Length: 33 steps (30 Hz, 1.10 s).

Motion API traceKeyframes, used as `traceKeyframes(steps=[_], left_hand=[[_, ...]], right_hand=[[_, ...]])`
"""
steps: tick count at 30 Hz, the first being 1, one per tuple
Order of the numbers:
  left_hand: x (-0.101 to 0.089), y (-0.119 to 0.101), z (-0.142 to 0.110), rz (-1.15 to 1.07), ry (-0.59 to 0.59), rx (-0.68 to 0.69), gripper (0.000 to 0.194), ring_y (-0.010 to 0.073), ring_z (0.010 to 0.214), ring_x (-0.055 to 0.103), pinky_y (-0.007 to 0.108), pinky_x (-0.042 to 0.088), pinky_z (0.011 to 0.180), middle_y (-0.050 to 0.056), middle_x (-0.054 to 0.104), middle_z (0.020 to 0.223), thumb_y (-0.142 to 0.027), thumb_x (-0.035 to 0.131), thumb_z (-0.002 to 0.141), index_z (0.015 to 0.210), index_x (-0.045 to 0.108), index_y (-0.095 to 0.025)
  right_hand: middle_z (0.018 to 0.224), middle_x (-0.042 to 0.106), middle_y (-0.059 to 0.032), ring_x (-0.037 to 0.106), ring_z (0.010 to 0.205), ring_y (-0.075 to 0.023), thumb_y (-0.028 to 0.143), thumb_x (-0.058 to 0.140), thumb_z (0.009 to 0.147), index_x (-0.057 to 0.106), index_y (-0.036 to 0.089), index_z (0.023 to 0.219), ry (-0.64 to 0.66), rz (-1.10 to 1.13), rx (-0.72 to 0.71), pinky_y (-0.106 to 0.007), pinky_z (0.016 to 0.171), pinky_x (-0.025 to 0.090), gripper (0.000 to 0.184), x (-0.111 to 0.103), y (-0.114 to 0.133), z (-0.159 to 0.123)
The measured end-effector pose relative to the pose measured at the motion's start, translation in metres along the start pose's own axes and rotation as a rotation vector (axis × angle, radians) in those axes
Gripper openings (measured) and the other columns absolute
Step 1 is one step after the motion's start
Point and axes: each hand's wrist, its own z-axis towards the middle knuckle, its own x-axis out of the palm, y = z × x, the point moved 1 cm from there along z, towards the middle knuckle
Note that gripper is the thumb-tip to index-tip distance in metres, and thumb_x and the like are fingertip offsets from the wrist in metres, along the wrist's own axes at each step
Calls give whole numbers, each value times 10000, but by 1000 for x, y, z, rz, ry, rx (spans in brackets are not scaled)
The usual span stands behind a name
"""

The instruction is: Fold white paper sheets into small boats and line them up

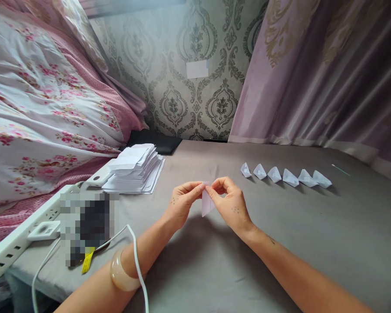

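A small folded piece of white paper (207, 205) is held up over the grey cloth, one pointed end hanging down. My left hand (184, 201) pinches its upper edge between thumb and fingers. From the other side my right hand (230, 203) grips the same paper near the top, its thumb almost meeting the left one. The fingertips hide the upper part of the paper. To the right stands a row of several folded paper boats (274, 174). A stack of white paper sheets (135, 169) lies to the left.
A white power strip (22, 230) runs along the left edge, with a charger (44, 230) beside it. A white cable (135, 248) crosses over my left forearm. A cotton swab (340, 169) lies at the far right. A black flat item (164, 143) sits behind the stack.
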Motion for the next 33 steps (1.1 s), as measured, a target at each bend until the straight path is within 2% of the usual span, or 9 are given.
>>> traceKeyframes(steps=[2,5,9,14,20,27,33], left_hand=[[0,-1,0,-66,-9,-16,156,115,743,579,257,444,739,11,676,791,-303,743,704,797,719,-180],[0,-2,1,-143,-22,-27,158,100,753,579,242,446,730,-10,657,811,-287,757,687,806,705,-198],[0,-2,1,-137,-14,-40,170,93,752,570,233,443,721,-2,654,821,-288,767,673,794,705,-186],[2,-3,1,-130,-3,-71,182,103,744,571,251,445,733,14,657,804,-279,772,665,788,706,-162],[0,-2,1,-125,-75,-106,186,100,681,553,260,434,712,17,638,712,-258,794,614,716,698,-135],[-1,-3,3,-87,-97,-62,143,92,627,513,255,405,665,6,619,665,-248,777,611,660,695,-142],[-1,-4,2,-67,-89,-47,145,95,628,508,259,393,668,5,614,645,-257,770,614,665,703,-140]], right_hand=[[819,616,-23,560,746,-152,355,665,708,571,202,856,2,15,-1,-305,706,470,233,1,0,0],[957,637,-59,594,849,-170,349,708,668,587,193,1007,92,167,115,-320,758,488,393,2,-2,2],[913,686,-63,628,858,-179,400,695,691,659,171,896,250,380,255,-321,782,489,309,1,-2,3],[851,698,-44,631,793,-166,401,721,670,678,167,843,214,417,281,-301,737,487,294,1,-6,3],[861,698,-43,630,795,-166,402,714,678,663,176,883,183,411,243,-289,708,499,310,5,-6,1],[880,698,-42,622,811,-178,386,681,720,695,193,969,222,379,187,-291,694,502,316,7,-8,0],[931,663,-32,594,805,-155,340,622,782,702,227,1026,223,226,66,-286,727,485,280,6,-11,0]])
